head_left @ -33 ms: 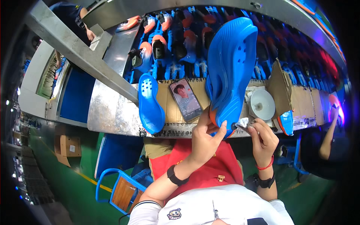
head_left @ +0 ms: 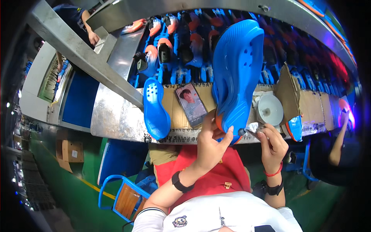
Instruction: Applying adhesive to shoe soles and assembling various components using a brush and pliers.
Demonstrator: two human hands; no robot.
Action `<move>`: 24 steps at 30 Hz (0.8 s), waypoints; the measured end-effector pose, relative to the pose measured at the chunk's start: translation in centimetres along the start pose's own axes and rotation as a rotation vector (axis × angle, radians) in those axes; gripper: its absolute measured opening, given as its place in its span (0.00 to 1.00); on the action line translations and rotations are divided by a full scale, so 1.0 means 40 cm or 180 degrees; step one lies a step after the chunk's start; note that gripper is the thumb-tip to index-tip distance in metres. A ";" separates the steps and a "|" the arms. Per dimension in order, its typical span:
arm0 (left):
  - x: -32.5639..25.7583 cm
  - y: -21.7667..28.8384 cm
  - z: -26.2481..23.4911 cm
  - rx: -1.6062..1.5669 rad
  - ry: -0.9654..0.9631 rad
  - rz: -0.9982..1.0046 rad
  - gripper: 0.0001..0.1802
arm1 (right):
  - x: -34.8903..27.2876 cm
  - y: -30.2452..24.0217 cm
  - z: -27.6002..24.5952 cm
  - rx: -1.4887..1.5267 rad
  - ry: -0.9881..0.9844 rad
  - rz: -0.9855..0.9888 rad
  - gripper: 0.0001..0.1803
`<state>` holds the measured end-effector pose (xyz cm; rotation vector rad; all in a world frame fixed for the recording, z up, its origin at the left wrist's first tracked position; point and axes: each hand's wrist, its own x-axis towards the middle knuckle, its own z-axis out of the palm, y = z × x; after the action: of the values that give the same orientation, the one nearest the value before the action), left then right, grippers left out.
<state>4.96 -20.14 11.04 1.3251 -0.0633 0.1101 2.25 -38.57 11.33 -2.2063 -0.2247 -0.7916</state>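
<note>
- One big blue foam clog [head_left: 237, 69] is the thing in hand, held upright with its sole side toward the camera and its heel end low, rising in front of the cardboard-lined bench [head_left: 313, 104].
- It looks light and springy, a moulded foam piece; stiff enough to stand tall from a hold at one end, soft enough that a hard squeeze would likely dent it. Its smooth skin may be a bit slippery, so I judge the thick heel edge the best place to take hold.
- Left hand [head_left: 210, 145] is wrapped around the clog's lower end, thumb up against the sole, fingers behind; a firm closed hold on the shoe.
- Right hand [head_left: 270, 145] sits just right of the clog's heel, pinching a small dark tool with a white wad of cloth [head_left: 252, 127] at its tip, the wad touching or just short of the clog's lower edge.
- Left of the clog, a second smaller blue clog [head_left: 155, 108] lies sole down on the bench, and between the two lies a phone [head_left: 190, 103], screen lit.
- Right of the clog stands a white round dish [head_left: 269, 109], and beyond it an orange-and-blue piece [head_left: 294, 127].
- Behind the clog, rows of blue and orange shoes [head_left: 181, 46] fill a conveyor.
- Far left of the clog, another person's hand [head_left: 92, 37] rests on a metal frame.
</note>
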 end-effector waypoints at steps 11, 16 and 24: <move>0.220 0.333 -0.025 -0.0385 -0.0626 0.0498 0.27 | -0.033 0.031 -0.071 0.0060 0.0446 0.0233 0.05; 0.556 0.505 -0.071 -0.1500 -0.1027 0.0764 0.18 | -0.026 0.017 -0.062 0.0094 0.0365 0.0214 0.05; 0.370 0.358 -0.070 0.0158 -0.1691 -0.0020 0.17 | -0.054 0.060 -0.059 -0.0017 0.0341 0.0409 0.06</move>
<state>17.95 -13.36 25.77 1.3746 -0.5087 -0.2500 0.36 -41.72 9.79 -2.1520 -0.0278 -0.8365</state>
